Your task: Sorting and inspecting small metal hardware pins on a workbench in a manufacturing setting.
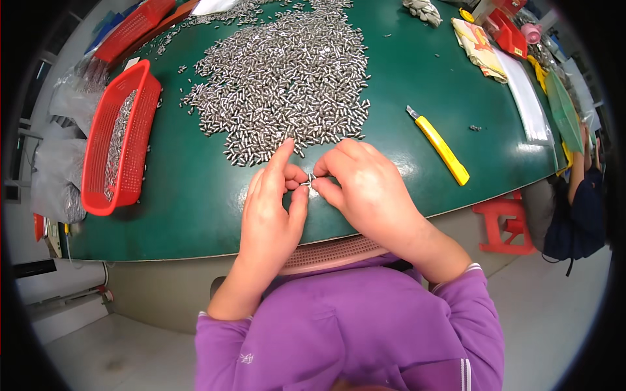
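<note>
A broad heap of small silvery metal pins (pixel 287 78) lies spread over the green table (pixel 398 150). Just in front of its near edge my two hands meet. The thumb and a bent finger of my left hand (pixel 268 199) pinch a small metal pin (pixel 305 183), while its index finger points up toward the heap. My right hand (pixel 365 182) has thumb and index finger closed on another small metal piece (pixel 312 176) right beside it. Whether the two pieces are joined I cannot tell.
A red perforated basket (pixel 147 98) with more pins stands at the left. A yellow utility knife (pixel 443 151) with its blade out lies to the right. Farther right are a yellow cloth (pixel 479 49) and a red bin (pixel 507 34). Another person (pixel 577 215) is at the right edge.
</note>
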{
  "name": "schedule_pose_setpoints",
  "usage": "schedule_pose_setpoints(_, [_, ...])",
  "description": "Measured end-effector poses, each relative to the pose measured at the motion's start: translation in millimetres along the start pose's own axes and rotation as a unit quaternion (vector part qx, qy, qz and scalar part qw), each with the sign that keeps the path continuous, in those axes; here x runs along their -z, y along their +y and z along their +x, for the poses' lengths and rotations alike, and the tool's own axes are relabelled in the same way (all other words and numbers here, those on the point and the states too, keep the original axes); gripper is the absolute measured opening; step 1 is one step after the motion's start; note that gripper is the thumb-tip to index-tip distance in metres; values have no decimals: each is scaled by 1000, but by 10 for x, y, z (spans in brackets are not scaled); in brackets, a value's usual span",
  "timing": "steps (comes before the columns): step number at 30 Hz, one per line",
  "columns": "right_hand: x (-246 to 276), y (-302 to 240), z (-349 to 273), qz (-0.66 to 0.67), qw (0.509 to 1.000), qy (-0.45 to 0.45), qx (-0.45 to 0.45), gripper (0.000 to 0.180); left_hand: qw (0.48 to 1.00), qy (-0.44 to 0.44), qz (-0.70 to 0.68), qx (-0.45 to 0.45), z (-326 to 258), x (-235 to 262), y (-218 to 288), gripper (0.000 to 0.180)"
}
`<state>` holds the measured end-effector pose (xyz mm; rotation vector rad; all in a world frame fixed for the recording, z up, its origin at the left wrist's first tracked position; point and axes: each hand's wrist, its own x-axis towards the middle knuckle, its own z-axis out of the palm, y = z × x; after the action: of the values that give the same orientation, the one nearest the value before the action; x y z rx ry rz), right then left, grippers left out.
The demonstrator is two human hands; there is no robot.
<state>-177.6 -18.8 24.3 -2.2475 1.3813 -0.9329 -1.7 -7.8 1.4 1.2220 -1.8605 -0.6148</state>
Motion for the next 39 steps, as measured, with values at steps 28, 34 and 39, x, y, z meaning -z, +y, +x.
schedule_pose_setpoints(28, [89, 164, 117, -53, 998, 15, -10, 22, 998, -44, 51, 18, 50, 70, 107, 65])
schedule_pose_setpoints(34, [99, 143, 130, -21, 1000, 1, -7, 14, 999, -15, 36, -1, 47, 39, 39, 65])
schedule_pose_setpoints(39, [83, 118, 91, -5, 1000, -10, -14, 18, 1000, -12, 24, 12, 34, 24, 18, 70])
